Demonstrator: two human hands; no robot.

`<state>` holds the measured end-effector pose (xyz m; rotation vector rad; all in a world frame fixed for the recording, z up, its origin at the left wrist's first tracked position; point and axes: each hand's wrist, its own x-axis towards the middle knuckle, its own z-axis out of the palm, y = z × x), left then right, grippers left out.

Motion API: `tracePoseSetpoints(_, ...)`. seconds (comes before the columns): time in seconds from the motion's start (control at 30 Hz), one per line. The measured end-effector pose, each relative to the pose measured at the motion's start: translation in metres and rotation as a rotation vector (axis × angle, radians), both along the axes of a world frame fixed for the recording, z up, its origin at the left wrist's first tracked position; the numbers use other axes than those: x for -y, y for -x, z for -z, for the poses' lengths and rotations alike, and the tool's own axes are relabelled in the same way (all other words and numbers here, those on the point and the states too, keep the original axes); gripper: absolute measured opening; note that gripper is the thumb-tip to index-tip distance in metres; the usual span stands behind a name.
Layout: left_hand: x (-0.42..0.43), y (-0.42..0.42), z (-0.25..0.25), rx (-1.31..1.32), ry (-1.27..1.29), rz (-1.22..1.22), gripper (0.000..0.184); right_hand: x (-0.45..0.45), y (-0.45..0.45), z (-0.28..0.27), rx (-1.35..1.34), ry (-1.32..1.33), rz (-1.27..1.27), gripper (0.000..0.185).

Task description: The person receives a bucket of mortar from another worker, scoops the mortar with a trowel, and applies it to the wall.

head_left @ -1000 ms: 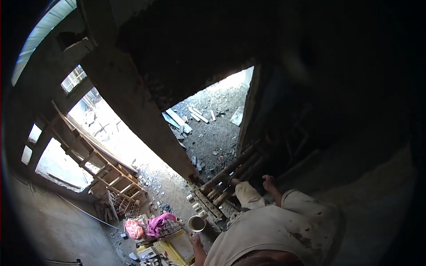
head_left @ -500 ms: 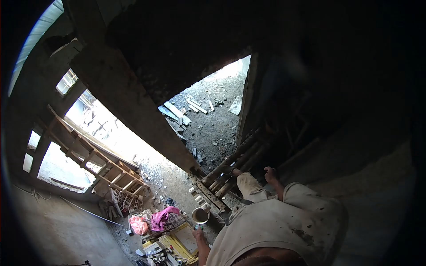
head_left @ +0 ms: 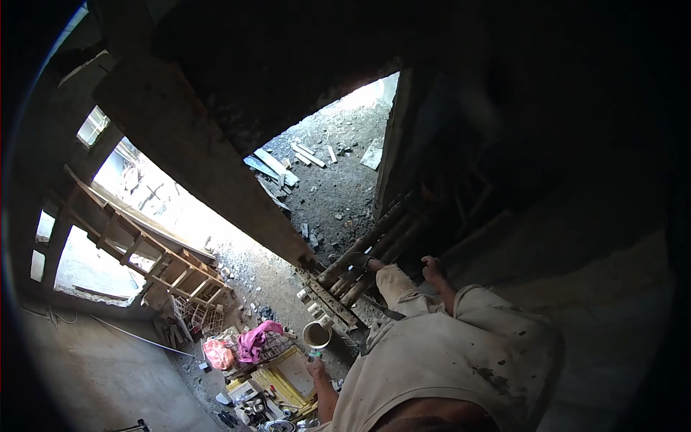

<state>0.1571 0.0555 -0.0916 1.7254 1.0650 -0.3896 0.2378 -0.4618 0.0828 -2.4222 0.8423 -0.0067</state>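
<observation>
My left hand (head_left: 315,368) is closed around a small green thing (head_left: 314,355), whose kind is too small to make out. Just beyond that hand in the view is a round bucket (head_left: 317,335) with a pale rim and dull brown-grey contents. My right hand (head_left: 432,269) is in shadow near my raised knee, its fingers curled; whatever they hold, if anything, is hidden. My stained pale shirt (head_left: 446,353) fills the lower part of the view. One foot (head_left: 366,262) rests on dark round poles (head_left: 374,239).
A wooden ladder (head_left: 147,248) leans at the left. Below lie a pink bag (head_left: 257,341), a reddish bag (head_left: 218,354), a yellow-edged board (head_left: 294,372) and assorted tools (head_left: 252,407). Boards (head_left: 276,167) and rubble lie beyond the concrete beam (head_left: 216,158). Deep shadow covers the right side.
The view has shifted slightly, so the surroundings appear a little further left. My left hand has moved slightly up and left in the view, nearer the bucket's rim. Both hands keep their closed shape.
</observation>
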Motion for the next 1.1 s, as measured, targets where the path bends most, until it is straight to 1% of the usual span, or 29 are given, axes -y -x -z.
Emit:
tracePoseSetpoints(0.03, -0.001, 0.000, 0.002, -0.063, -0.067, 0.006, 0.055, -0.001, -0.001, -0.002, -0.001, -0.001, 0.001, 0.033)
tracePoseSetpoints(0.07, 0.003, 0.000, -0.013, -0.063, -0.068, 0.006, 0.055, -0.002, -0.001, -0.006, -0.010, -0.006, 0.015, 0.033)
tracePoseSetpoints(0.1, 0.009, 0.001, -0.033, -0.082, -0.021, -0.036, 0.054, -0.003, -0.001, -0.007, -0.019, -0.011, 0.027, 0.033)
tracePoseSetpoints(0.13, 0.020, -0.002, -0.063, -0.100, 0.026, -0.078, 0.053, -0.002, -0.002, -0.005, -0.018, -0.011, 0.028, 0.033)
tracePoseSetpoints(0.23, 0.027, -0.004, -0.081, -0.069, 0.008, -0.064, 0.052, 0.002, 0.000, 0.002, -0.016, -0.004, 0.006, 0.034)
tracePoseSetpoints(0.27, 0.024, -0.004, -0.073, -0.068, 0.006, -0.063, 0.052, 0.002, 0.001, 0.004, -0.006, 0.001, -0.003, 0.034)
tracePoseSetpoints(0.3, 0.017, -0.001, -0.045, -0.035, -0.032, -0.018, 0.052, 0.002, 0.002, 0.005, 0.004, 0.006, -0.011, 0.034)
tracePoseSetpoints(0.33, 0.011, 0.000, -0.030, -0.002, -0.069, 0.029, 0.053, 0.001, 0.003, 0.005, 0.005, 0.003, -0.010, 0.034)
tracePoseSetpoints(0.43, 0.015, -0.007, -0.033, -0.072, -0.051, -0.022, 0.053, 0.000, 0.002, 0.003, -0.009, 0.000, 0.013, 0.033)
tracePoseSetpoints(0.53, 0.007, -0.009, -0.013, -0.034, -0.086, 0.011, 0.054, -0.001, 0.004, 0.004, -0.014, -0.001, 0.007, 0.034)
tracePoseSetpoints(0.67, 0.014, -0.012, -0.035, -0.004, -0.113, -0.019, 0.052, -0.001, 0.004, 0.013, -0.019, -0.009, 0.004, 0.034)
tracePoseSetpoints(0.73, 0.012, -0.014, -0.036, 0.019, -0.084, 0.070, 0.052, -0.005, 0.003, 0.011, -0.021, -0.018, 0.019, 0.033)
tracePoseSetpoints(0.83, 0.025, -0.015, -0.077, -0.034, -0.052, 0.022, 0.050, -0.008, 0.002, 0.009, -0.034, 0.005, 0.011, 0.033)
tracePoseSetpoints(0.97, 0.025, -0.014, -0.085, -0.029, -0.078, 0.055, 0.049, -0.007, 0.002, 0.013, -0.036, 0.014, -0.012, 0.033)
tracePoseSetpoints(1.03, 0.021, -0.015, -0.088, -0.076, 0.025, 0.091, 0.049, -0.007, -0.001, 0.013, -0.048, 0.024, -0.021, 0.033)
tracePoseSetpoints(1.1, 0.021, -0.013, -0.084, -0.068, 0.041, 0.039, 0.049, -0.008, -0.003, 0.012, -0.040, 0.010, 0.003, 0.033)
